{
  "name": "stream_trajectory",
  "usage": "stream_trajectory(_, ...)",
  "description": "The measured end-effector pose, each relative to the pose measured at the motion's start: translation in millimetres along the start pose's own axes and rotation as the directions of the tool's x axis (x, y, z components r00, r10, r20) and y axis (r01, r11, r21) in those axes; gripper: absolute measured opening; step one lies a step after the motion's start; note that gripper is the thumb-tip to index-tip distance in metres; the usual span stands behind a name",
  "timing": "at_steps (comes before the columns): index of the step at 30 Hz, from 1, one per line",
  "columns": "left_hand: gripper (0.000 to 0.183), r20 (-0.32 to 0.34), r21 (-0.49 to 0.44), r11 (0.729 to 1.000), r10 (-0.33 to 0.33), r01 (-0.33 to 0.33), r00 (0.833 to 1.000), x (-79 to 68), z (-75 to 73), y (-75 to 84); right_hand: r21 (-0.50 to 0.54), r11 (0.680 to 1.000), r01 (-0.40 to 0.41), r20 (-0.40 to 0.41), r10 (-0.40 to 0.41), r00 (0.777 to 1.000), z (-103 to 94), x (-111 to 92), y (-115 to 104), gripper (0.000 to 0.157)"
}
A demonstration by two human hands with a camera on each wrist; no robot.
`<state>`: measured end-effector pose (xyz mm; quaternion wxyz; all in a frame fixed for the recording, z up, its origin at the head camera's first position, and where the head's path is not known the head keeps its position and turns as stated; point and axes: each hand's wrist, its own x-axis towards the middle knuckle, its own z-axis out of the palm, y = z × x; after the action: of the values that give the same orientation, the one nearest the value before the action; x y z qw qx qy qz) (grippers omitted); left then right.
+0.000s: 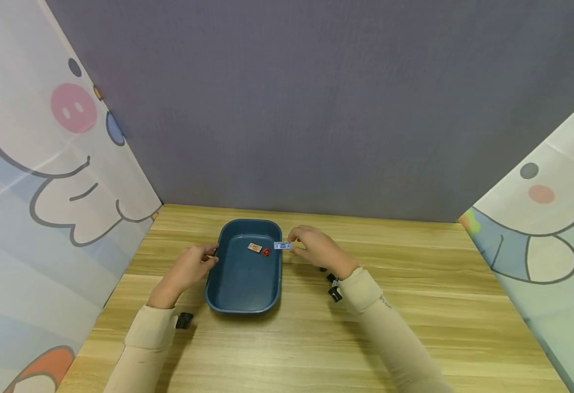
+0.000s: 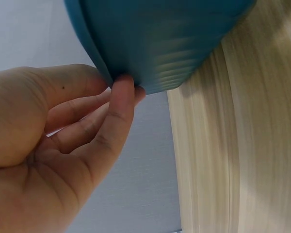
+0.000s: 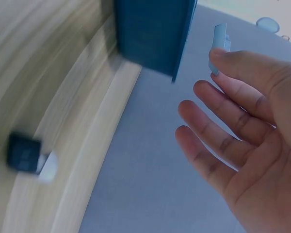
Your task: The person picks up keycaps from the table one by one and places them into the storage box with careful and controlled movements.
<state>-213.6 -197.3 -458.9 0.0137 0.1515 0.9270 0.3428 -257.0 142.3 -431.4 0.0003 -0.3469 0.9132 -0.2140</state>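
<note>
Cream left sleeve (image 1: 142, 338) and right sleeve (image 1: 395, 335), nearest the head camera, are running up to the hands. Left hand (image 1: 186, 271): thumb and fingers are pinching the near rim of one blue tray (image 1: 247, 284), which is standing between the hands on a wooden tabletop (image 1: 439, 284). Right hand (image 1: 318, 250): thumb and forefinger are narrowly pinching one end of a small blue-and-white piece (image 1: 282, 245), other fingers spreading loosely; the piece is hanging at the tray's right-hand rim. Inside the tray, between the hands, a tan piece (image 1: 255, 247) and a small red piece (image 1: 266, 252) are lying near each other, closer to the right hand. Dark items (image 1: 334, 295) are showing just beside the right wrist, kind uncertain. Risks, by judgement: a loosening pinch could be dropping the blue-and-white piece outside the rim; a tug from the left hand could be sliding the two loose pieces. Markings: the blue-and-white piece, tan piece and right sleeve are bearing print too small for reading; no brand is showing legibly.
</note>
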Motion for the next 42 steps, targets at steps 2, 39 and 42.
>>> stream_trajectory(2,0.038,0.000,0.001,1.000,-0.002,0.002,1.000,-0.1,0.0,-0.2,0.003,1.000,0.021,0.005,-0.021,1.000,2.4,5.0,-5.0,0.016)
stream_trajectory(39,0.038,-0.003,-0.006,1.000,0.007,-0.007,1.000,0.9,-0.1,0.6,-0.071,0.997,-0.009,0.012,0.010,1.000,-3.9,-6.4,0.1,0.025)
stream_trajectory(42,0.039,-0.002,-0.002,1.000,0.002,-0.002,1.000,0.6,-0.2,1.9,-0.079,0.996,-0.036,0.014,0.037,0.999,-7.4,-15.3,7.4,0.024)
